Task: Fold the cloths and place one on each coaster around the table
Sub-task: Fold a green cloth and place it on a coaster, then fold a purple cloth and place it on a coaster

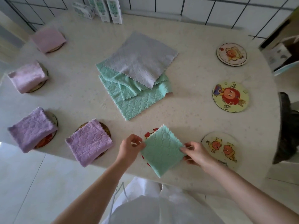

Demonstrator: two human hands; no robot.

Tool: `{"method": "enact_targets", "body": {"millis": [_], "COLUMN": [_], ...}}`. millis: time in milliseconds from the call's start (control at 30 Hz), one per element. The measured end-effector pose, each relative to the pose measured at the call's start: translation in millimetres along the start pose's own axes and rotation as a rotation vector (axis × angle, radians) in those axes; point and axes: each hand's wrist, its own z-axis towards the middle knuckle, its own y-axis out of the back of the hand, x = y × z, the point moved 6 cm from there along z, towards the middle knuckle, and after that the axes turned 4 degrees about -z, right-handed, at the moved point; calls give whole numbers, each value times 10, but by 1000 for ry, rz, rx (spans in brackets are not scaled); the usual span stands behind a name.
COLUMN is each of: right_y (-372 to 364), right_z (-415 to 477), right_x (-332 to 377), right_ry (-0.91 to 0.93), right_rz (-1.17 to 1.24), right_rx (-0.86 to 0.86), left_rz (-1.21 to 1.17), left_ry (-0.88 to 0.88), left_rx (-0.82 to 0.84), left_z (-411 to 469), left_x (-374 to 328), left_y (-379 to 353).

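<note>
1. White garment (pixel 145 207) at btm edge. Past it, left hand (pixel 131 146) & right hand (pixel 195 152) each pinch a side corner of folded green cloth (pixel 161 151), held over red coaster (pixel 149 132) at table (pixel 194 78) near edge.
2. We judge 4 of 8 done: 2 pink cloths (pixel 27 77), 2 purple cloths (pixel 89 142) on left coasters; 5th going down.
3. Outstanding: 3 bare coasters (pixel 230 96) on right; centre pile, 1 grey cloth (pixel 142 59), approx. 2 unfolded green cloths (pixel 134 101).

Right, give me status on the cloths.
Left hand and right hand pinch the folded green cloth over the near coaster. Three bare coasters on the right. Mid-table, unfolded pile; nothing blocking.
</note>
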Motion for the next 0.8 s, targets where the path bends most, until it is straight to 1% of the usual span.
{"method": "enact_targets", "body": {"millis": [133, 267, 433, 500, 633, 800], "right_y": [-35, 12, 116, 194, 345, 271], "right_z": [40, 35, 88, 130, 242, 458], "right_x": [-39, -1, 36, 105, 508, 1453], "right_ry": [114, 219, 269, 285, 353, 532], "right_rz": [-172, -423, -590, -653, -733, -790], "right_rx": [-39, -126, -158, -171, -204, -195], "left_rz": [95, 254, 394, 475, 612, 664], "left_ry": [-24, -126, -204, -243, -327, -474], "left_rx": [-17, -9, 54, 45, -14, -60], "left_z": [-16, 7, 106, 168, 432, 1002], "left_x": [63, 46, -2, -82, -373, -884], "left_y": [-30, -33, 2, 69, 291, 486]}}
